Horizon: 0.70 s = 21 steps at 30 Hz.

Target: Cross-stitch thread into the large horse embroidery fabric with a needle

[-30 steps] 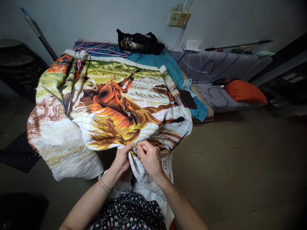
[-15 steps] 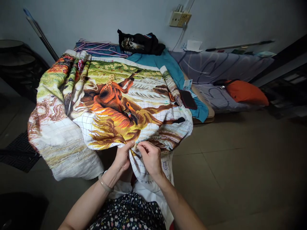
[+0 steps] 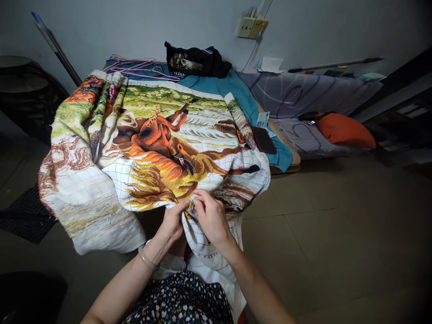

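Note:
A large cross-stitch cloth (image 3: 162, 175), partly stitched with a picture in orange, brown, yellow and green, spreads before me over my lap and the low bed. My left hand (image 3: 173, 220) grips its near edge, thumb on top and the other fingers underneath. Just to the right, my right hand (image 3: 211, 216) is closed in a pinch against the cloth; what its fingertips hold is too small to make out. A small pale-gold loop (image 3: 191, 205) shows between the two hands. Loose tan thread (image 3: 154, 114) lies on the stitched picture farther off.
Rolled parts of the cloth lie at left and right. A dark phone (image 3: 264, 140) rests on the teal sheet (image 3: 283, 155). Behind are a black bag (image 3: 199, 62) and pink hangers (image 3: 135, 65). An orange cushion (image 3: 346, 130) lies at right, below a wall socket (image 3: 252, 27).
My right hand has moved slightly up along the cloth, its fingers still pinched. My left hand keeps its hold in about the same place.

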Tool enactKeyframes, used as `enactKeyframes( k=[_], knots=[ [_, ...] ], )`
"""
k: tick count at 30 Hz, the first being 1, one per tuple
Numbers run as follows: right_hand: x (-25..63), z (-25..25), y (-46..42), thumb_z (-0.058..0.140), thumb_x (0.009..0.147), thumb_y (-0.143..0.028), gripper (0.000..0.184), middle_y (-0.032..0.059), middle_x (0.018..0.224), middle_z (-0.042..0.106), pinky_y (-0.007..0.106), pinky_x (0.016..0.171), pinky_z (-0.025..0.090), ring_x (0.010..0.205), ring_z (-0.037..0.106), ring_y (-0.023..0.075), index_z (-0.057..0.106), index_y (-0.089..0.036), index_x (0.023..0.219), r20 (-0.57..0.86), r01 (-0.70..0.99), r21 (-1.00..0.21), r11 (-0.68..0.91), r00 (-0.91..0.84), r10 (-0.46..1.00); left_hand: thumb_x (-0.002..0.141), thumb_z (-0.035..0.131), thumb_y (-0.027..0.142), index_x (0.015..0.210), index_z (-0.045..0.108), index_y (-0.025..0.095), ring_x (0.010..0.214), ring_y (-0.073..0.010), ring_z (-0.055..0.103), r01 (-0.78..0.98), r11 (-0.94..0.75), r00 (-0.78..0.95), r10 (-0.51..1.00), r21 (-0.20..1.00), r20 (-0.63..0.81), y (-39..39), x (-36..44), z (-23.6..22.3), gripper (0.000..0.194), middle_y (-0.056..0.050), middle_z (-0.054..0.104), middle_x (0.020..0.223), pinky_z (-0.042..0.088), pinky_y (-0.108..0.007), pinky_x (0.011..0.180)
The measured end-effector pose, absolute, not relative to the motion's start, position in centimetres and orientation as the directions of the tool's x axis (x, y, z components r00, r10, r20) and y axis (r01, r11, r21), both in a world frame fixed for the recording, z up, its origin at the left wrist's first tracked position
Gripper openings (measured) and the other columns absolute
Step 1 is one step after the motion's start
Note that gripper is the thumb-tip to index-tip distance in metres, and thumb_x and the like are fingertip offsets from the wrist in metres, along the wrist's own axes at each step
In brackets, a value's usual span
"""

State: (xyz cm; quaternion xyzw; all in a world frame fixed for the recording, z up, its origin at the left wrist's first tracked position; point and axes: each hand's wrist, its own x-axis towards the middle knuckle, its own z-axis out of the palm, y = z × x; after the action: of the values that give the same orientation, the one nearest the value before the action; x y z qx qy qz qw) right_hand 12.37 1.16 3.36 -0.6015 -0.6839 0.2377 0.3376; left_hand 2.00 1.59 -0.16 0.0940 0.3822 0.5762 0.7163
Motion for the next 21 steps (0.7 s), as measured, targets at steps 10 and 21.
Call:
enactKeyframes(
  k=[10, 21],
  knots=[
    [12.5, 4.5, 3.6, 0.042, 0.090, -0.019, 0.015, 0.0024, 0.075, 0.060, 0.025, 0.066, 0.042, 0.070, 0.056, 0.0156, 0.056, -0.019, 0.083, 0.226, 0.685, -0.654, 0.322, -0.229, 0.947, 0.056, 0.077, 0.017, 0.078, 0.068, 0.011, 0.070, -0.0189, 0.065, -0.753, 0.342, 0.068, 0.890, 0.562, -0.450, 1.5, 1.7, -0.1, 0.025, -0.004, 0.070, 0.071, 0.049, -0.034, 0.078],
    [14.2, 3.5, 4.7, 0.057, 0.082, -0.028, 0.013, 0.0004, 0.069, 0.064, 0.024, 0.059, 0.049, 0.060, 0.058, 0.0125, 0.062, -0.017, 0.086, 0.147, 0.191, -0.971, 0.141, 0.018, 0.989, 0.058, 0.079, 0.021, 0.091, 0.069, 0.009, 0.077, -0.0239, 0.068, -0.734, 0.364, 0.080, 0.885, 0.574, -0.459, 1.6, 1.8, -0.4, 0.036, -0.010, 0.073, 0.084, 0.050, -0.038, 0.080]
  ],
)
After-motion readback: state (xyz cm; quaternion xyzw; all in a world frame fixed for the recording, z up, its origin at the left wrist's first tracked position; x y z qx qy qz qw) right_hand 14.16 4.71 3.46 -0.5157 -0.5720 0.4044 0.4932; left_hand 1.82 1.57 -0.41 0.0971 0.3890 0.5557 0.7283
